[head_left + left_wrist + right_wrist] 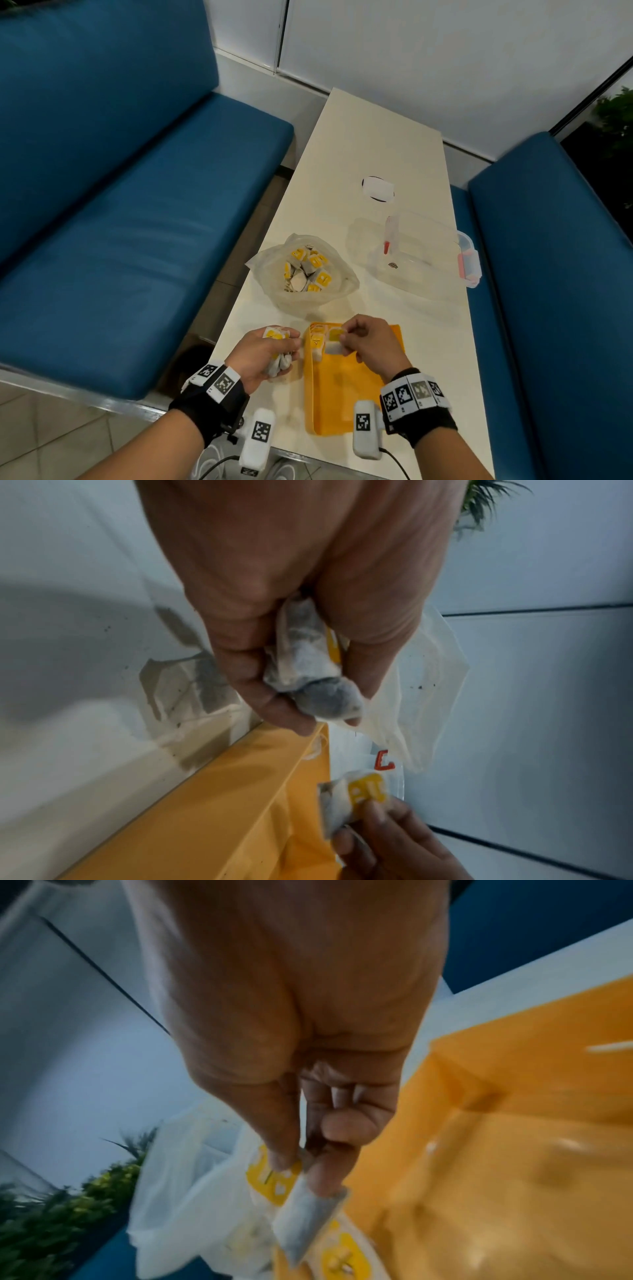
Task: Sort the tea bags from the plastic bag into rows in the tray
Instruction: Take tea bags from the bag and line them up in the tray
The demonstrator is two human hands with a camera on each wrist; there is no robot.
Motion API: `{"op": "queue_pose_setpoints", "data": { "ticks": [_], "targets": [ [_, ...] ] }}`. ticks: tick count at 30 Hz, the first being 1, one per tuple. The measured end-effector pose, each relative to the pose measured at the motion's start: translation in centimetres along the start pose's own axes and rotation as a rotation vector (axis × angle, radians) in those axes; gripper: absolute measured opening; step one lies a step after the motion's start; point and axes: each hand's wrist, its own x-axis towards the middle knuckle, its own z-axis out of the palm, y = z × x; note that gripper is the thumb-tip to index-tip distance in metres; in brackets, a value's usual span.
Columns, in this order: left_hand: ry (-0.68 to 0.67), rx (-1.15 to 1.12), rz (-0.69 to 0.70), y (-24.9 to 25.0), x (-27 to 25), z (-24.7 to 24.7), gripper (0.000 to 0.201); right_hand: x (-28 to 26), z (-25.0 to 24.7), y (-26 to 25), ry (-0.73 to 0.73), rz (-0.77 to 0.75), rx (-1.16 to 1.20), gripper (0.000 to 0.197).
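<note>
An orange tray (342, 390) lies on the table's near end, with a few tea bags (317, 339) standing in its far left corner. My left hand (270, 353) hovers just left of the tray and grips a bunch of tea bags (308, 666). Over the tray's far end, my right hand (363, 339) pinches a single tea bag (304, 1213) with a yellow tag between thumb and fingers. Behind the tray stands the open plastic bag (305, 267), holding several more tea bags (308, 270).
A clear plastic box (424, 253) with red latches sits at the right behind the tray. A white disc (377, 188) lies farther back on the cream table (376, 144). Blue benches (137, 205) flank both sides.
</note>
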Motion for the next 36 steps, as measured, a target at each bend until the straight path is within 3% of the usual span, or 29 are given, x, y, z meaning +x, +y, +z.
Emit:
{"op": "queue_pose_setpoints", "data": {
  "ticks": [9,18,26,36],
  "targets": [
    [0.122,0.123,0.012,-1.1,0.7,1.5,0.026,1.2,3.4,3.3,-0.164,0.158,-0.113,0.017],
    [0.178,0.297,0.076,-2.0,1.1,2.0,0.027,2.4,5.1,3.4,-0.043,0.227,-0.108,0.018],
    [0.179,0.343,0.069,-1.8,1.3,2.3,0.038,2.6,5.9,3.0,0.06,0.185,-0.186,0.019],
    [0.188,0.365,0.073,-2.1,1.7,2.0,0.029,2.9,6.8,2.4,0.155,0.147,-0.303,0.019]
  ]
}}
